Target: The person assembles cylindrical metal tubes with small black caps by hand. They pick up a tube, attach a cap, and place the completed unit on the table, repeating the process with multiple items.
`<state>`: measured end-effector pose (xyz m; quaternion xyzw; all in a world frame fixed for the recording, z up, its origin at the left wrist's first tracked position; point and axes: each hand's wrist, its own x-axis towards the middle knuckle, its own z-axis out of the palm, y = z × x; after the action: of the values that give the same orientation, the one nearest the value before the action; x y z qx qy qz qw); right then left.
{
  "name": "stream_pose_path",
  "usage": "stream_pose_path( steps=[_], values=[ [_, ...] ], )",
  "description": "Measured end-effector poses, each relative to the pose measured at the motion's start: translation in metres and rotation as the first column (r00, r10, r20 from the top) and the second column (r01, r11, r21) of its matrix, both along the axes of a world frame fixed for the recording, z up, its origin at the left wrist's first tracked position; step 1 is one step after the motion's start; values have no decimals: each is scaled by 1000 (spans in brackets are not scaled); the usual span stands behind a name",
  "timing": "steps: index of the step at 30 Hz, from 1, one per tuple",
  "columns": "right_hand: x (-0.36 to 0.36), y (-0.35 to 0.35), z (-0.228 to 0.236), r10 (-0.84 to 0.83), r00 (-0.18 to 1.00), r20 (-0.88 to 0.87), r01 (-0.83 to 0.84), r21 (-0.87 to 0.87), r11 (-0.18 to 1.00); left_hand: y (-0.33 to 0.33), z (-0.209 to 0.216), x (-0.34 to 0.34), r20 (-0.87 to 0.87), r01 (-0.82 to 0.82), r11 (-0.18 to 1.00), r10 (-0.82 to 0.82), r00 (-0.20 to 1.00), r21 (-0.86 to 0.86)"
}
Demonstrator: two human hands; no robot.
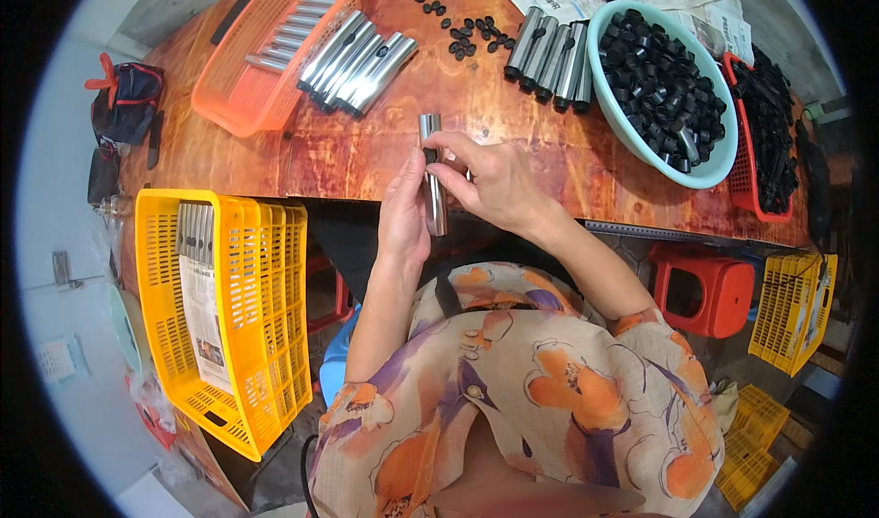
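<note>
Upright in front of me, a shiny metal tube (437,211) stands in my left hand (403,208), whose fingers are closed along its left side. The thumb and forefinger of my right hand (502,181) pinch a small black oval piece (430,155) against the tube's upper half. Loose black oval pieces (469,31) like it are scattered on the table beyond. To the left of them lies a row of metal tubes (366,65) with black ends and black ovals on some sides. A second group of such tubes (549,60) lies to the right.
On the wooden table (348,165) are an orange basket (240,115) holding tubes, a light-blue bowl (623,138) of black caps and a red basket (746,174) of black parts. A yellow crate (275,335) stands at my left, a red stool (710,289) at the right.
</note>
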<state>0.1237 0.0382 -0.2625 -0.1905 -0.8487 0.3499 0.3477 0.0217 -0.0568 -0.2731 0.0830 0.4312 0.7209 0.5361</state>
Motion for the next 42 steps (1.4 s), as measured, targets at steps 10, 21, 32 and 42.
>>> stream_pose_path(
  steps=[10,21,32,42],
  values=[
    [13,-18,16,-44,962,-271,-164,-694,701,-8,8,2,20,102,989,-105,994,110],
    [6,-3,11,-86,913,-399,-224,-666,711,-10,13,8,-85,161,979,-151,985,125],
    [5,12,3,-26,960,-280,-151,-589,794,-13,17,17,408,384,904,-428,806,190],
    [12,-3,-15,-221,974,-52,187,-367,911,-28,11,30,-935,88,938,-342,89,-335]
  ],
)
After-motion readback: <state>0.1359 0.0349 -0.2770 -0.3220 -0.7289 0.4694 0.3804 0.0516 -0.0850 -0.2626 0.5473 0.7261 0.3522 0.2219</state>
